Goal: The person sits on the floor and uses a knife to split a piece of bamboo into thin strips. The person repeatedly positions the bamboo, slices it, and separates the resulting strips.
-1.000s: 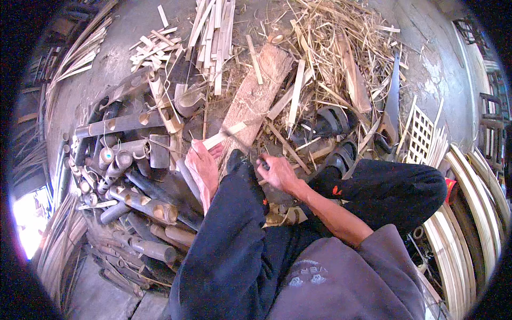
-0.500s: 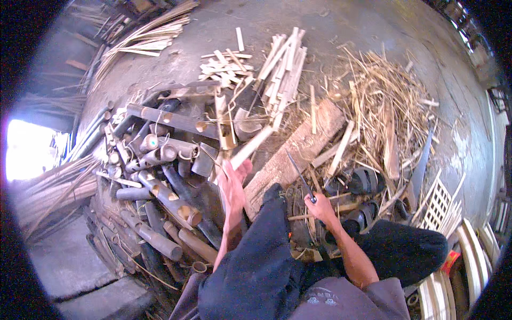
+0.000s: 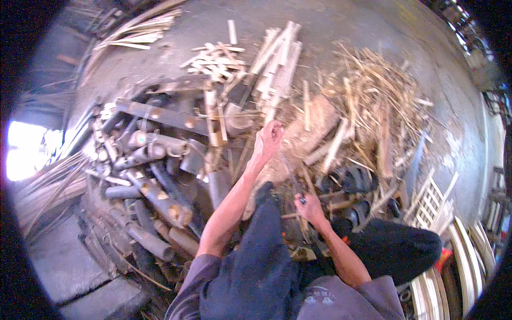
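Observation:
My left hand is stretched out past the left end of the wooden plank. Its fingers are curled closed at the near end of a pale bamboo strip, which lies against the loose stack of strips. My right hand is wrapped round the handle of a knife, low beside my right thigh. The thin knife blade points up and away over the plank's near edge, blurred by motion. Most of the handle is hidden in my fist.
Cut bamboo tubes are heaped at the left. Short pale pieces lie beyond them. A shavings pile spreads at the right, near a saw blade and a slatted lattice. My dark trouser legs frame the work area.
My left hand has moved forward and right from beside the tubes, and its straightened fingers have curled. The strip it held no longer extends from it. My right hand still grips the knife.

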### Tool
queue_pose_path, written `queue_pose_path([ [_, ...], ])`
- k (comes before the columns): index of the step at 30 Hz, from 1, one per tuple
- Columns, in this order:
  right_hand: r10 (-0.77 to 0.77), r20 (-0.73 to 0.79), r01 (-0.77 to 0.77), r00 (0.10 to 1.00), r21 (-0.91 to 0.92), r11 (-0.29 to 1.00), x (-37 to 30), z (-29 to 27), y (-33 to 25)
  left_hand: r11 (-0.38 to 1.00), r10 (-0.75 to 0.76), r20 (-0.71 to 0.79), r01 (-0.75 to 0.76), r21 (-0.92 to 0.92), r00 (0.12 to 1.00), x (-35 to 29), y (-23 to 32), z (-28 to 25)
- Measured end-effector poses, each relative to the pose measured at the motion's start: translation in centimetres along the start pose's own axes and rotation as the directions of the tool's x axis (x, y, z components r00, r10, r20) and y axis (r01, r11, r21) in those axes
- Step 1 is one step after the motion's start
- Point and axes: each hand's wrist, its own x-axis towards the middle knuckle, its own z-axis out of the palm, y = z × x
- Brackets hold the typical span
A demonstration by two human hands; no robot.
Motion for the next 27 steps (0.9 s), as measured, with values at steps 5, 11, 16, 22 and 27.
queue_pose_path([
  [5, 0.121, 0.087, -0.123, 0.989, 0.011, 0.992, -0.1, -0.2, -1.7, 0.952, 0.184, 0.411, -0.265, 0.149, 0.893, -4.0, 0.1, 9.7],
  [11, 0.119, 0.056, -0.115, 0.991, -0.067, 0.991, -0.7, -0.1, -2.3, 0.877, 0.071, 0.522, -0.303, 0.372, 0.85, -6.4, 1.2, 16.3],
  [16, 0.142, 0.065, -0.145, 0.988, 0.047, 0.988, -0.1, 1.1, -0.9, 0.987, -0.002, 0.36, -0.056, 0.15, 0.933, -5.7, 2.2, 14.4],
  [22, 0.148, -0.114, -0.135, 0.982, 0.118, 0.984, -0.9, -0.1, -0.6, 0.712, -0.426, 0.344, 0.545, -0.444, 0.837, -4.9, 8.7, -1.9],
  [27, 0.223, -0.272, -0.2, 0.936, 0.111, 0.973, -0.9, -0.2, -1.7, 0.713, -0.662, 0.181, 0.685, -0.147, 0.727, -9.8, 6.4, -12.3],
])
